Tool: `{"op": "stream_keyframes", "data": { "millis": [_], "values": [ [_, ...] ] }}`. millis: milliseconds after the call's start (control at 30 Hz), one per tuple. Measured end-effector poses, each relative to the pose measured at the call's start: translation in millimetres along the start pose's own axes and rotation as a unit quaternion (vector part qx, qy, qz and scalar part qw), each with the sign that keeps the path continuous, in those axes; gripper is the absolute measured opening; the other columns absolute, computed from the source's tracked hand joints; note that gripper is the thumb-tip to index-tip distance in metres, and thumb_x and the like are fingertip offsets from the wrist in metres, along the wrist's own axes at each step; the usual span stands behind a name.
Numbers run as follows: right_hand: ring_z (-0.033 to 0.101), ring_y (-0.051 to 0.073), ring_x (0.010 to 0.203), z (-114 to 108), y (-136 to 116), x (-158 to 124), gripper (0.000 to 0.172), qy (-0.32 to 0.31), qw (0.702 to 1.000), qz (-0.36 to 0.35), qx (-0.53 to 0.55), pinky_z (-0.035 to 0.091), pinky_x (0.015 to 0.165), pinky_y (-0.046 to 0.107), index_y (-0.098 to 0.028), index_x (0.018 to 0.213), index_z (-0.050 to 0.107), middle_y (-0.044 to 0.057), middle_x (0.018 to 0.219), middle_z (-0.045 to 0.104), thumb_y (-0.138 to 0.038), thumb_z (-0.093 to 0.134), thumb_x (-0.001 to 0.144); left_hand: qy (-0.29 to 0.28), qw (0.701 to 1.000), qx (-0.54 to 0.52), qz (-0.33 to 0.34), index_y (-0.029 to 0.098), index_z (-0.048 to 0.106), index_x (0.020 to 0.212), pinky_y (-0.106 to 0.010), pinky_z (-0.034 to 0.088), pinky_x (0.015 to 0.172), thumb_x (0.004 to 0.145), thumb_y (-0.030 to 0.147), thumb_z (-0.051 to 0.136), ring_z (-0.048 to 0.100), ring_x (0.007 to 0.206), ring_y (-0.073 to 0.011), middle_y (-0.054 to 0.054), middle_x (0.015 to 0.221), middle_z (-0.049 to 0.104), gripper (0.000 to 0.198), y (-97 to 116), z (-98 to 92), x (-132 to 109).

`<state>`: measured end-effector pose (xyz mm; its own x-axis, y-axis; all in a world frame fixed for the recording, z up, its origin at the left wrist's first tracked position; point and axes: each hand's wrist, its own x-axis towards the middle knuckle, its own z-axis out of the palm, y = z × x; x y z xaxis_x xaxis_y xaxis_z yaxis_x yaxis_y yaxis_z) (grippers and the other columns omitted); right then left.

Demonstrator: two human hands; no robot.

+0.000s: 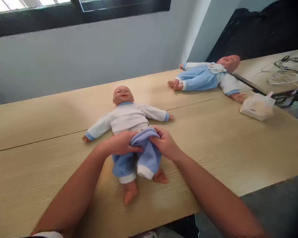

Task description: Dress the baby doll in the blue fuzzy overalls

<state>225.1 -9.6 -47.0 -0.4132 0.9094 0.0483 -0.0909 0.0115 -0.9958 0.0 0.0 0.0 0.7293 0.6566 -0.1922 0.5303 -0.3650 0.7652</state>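
Note:
A baby doll (125, 109) lies on its back on the wooden table (39, 165), head away from me, arms spread. It wears a white top and light blue trousers (146, 158) with white cuffs; its bare feet point toward me. My left hand (119, 143) grips the trousers' waistband on the doll's left side of the picture. My right hand (165, 142) pinches the waistband on the other side. Both hands are closed on the blue fabric, which is bunched at the doll's waist.
A second doll (206, 76) in a blue and white suit lies at the far right of the table. A white tissue pack (257, 105) sits beside it. Coiled cables (285, 74) lie on a further table at the right. A grey wall stands behind.

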Motion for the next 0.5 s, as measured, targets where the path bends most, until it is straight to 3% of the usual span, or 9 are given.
{"op": "stream_keyframes", "data": {
  "millis": [100, 200, 300, 433, 500],
  "values": [
    [0.056, 0.019, 0.081, -4, -11, -7, 0.05, -0.112, 0.988, -0.004, -0.11, 0.046, 0.071, 0.029, -0.02, 0.108, 0.066, 0.002, 0.094, 0.065, -0.064, 0.073, 0.086, 0.102, 0.992, -0.068, 0.02, 0.018, 0.066, 0.103, -0.033, 0.053, 0.092, 0.094, 0.033, 0.058, 0.064, 0.097, -0.0233, -0.005, 0.106, 0.073, 0.019, -16, -3.0, 2],
    [0.053, 0.017, 0.074, -5, -18, -10, 0.038, -0.152, 0.971, 0.015, -0.182, 0.044, 0.066, 0.028, -0.02, 0.103, 0.067, -0.001, 0.085, 0.064, -0.05, 0.08, 0.084, 0.154, 0.976, -0.151, 0.025, 0.018, 0.065, 0.105, -0.032, 0.054, 0.091, 0.094, 0.03, 0.055, 0.064, 0.098, -0.0212, -0.005, 0.105, 0.071, 0.019, -25, -7.4, -1],
    [0.057, 0.019, 0.079, -5, -16, -6, 0.02, -0.107, 0.984, 0.016, -0.143, 0.047, 0.072, 0.03, -0.02, 0.096, 0.07, 0.001, 0.086, 0.067, -0.04, 0.07, 0.093, 0.128, 0.974, -0.187, 0.017, 0.018, 0.065, 0.106, -0.033, 0.055, 0.088, 0.093, 0.037, 0.06, 0.065, 0.097, -0.022, -0.005, 0.104, 0.07, 0.024, -22, -10.8, -6],
    [0.06, 0.019, 0.086, -7, -2, 1, 0.024, -0.008, 1.0, 0.002, 0.028, 0.048, 0.079, 0.029, -0.021, 0.099, 0.071, 0.001, 0.093, 0.069, -0.041, 0.075, 0.087, 0.027, 0.993, -0.116, 0.015, 0.021, 0.064, 0.123, -0.035, 0.054, 0.093, 0.084, 0.048, 0.076, 0.065, 0.108, -0.0269, -0.005, 0.116, 0.071, 0.049, -7, -9.2, -8],
    [0.061, 0.018, 0.085, -8, 2, 0, 0.03, -0.01, 0.995, 0.015, 0.101, 0.048, 0.079, 0.028, -0.022, 0.099, 0.07, 0.0, 0.092, 0.068, -0.046, 0.08, 0.084, -0.001, 0.997, -0.079, 0.009, 0.021, 0.066, 0.121, -0.034, 0.054, 0.092, 0.082, 0.049, 0.079, 0.066, 0.105, -0.0268, -0.003, 0.116, 0.073, 0.05, -3, -6.1, -6]
  ]
}}
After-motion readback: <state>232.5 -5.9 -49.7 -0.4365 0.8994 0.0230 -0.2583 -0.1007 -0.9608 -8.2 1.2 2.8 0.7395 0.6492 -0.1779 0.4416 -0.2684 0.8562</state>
